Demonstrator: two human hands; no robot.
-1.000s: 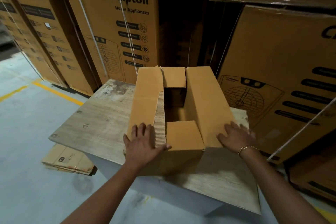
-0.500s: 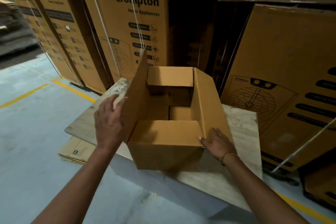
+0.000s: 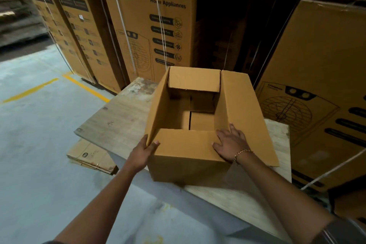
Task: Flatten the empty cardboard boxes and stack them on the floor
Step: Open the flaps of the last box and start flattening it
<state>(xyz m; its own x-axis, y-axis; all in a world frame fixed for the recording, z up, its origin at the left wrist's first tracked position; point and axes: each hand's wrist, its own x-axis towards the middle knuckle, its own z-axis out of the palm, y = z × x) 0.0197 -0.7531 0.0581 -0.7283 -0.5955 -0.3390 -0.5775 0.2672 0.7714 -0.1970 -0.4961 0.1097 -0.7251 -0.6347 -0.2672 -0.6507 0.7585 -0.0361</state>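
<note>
An empty brown cardboard box (image 3: 184,164) stands on a wooden table (image 3: 116,119), its top flaps folded open and its inside bare. My left hand (image 3: 143,151) grips the box's near left corner, thumb on the near flap and fingers behind the upright left flap. My right hand (image 3: 228,142) lies flat with spread fingers on the near flap, at the base of the right flap, which leans outward. A stack of flattened boxes (image 3: 91,156) lies on the floor under the table's left edge.
Tall strapped Crompton appliance cartons (image 3: 156,25) form a wall right behind the table, and another large carton (image 3: 316,95) stands close on the right. Grey concrete floor (image 3: 39,164) with yellow lines (image 3: 85,87) stretches to the left.
The box's top flaps were pressed nearly shut and now stand open. My left hand came off the left flap to the near left corner; my right hand shifted onto the near flap.
</note>
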